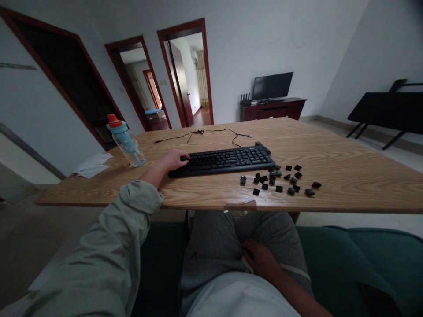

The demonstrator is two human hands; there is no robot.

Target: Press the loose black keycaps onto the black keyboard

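My left hand lies over the left end of a black keyboard, with its thumb and fingers closed on that end. Part of the keys there is hidden under the hand. To the right of the keyboard's front corner, several loose black keycaps are scattered on the wooden table. My right hand rests in my lap, below the table edge, on the grey trousers. Its fingers are loosely bent and slightly apart, and I see nothing held in them.
At the left of the table stands a clear bottle with an orange and blue top, beside crumpled white paper. Behind the keyboard runs a thin black cable. A small clear strip lies at the front edge.
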